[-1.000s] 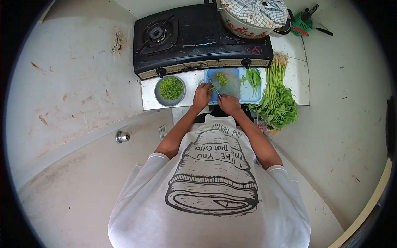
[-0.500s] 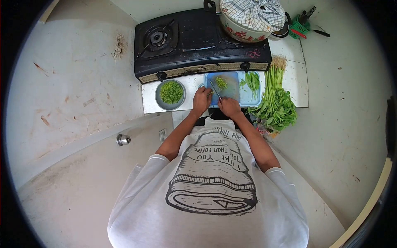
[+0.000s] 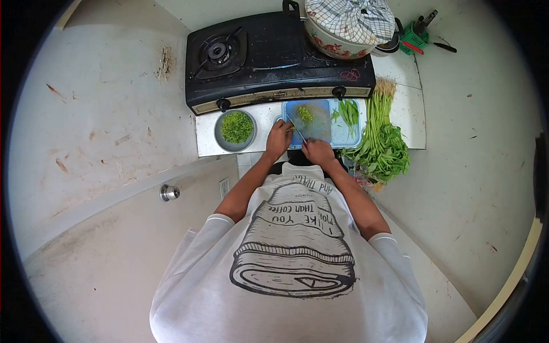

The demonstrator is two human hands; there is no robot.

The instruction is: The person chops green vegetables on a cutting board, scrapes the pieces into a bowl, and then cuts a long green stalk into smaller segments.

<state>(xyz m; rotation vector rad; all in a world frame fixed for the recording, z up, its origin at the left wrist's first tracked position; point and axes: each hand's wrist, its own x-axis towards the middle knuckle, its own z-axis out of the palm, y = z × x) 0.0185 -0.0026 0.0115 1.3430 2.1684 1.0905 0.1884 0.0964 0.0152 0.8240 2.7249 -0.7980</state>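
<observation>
My right hand [image 3: 319, 151] is closed round the handle of a knife [image 3: 297, 131], whose blade slants up and left over the blue cutting board [image 3: 321, 123]. Fingers bent, my left hand [image 3: 279, 137] grips green stems [image 3: 290, 129] at the board's left side, close to the blade. A small pile of chopped green stems [image 3: 306, 115] lies on the board above the knife. Some loose green leaves [image 3: 348, 114] rest on the light blue tray [image 3: 358, 136] to the right. Left of my hands stands a grey bowl [image 3: 218, 139] holding chopped greens [image 3: 236, 127].
A black two-burner stove [image 3: 274, 54] stands behind the board, with a cloth-covered floral pot [image 3: 343, 46] on its right. A large bunch of leafy greens [image 3: 382, 134] lies right of the tray. A green basket [image 3: 414, 39] with utensils is at the back right.
The knife and my right hand have shifted slightly down toward me, and the blade sits lower on the board. My left hand stays nearly in place.
</observation>
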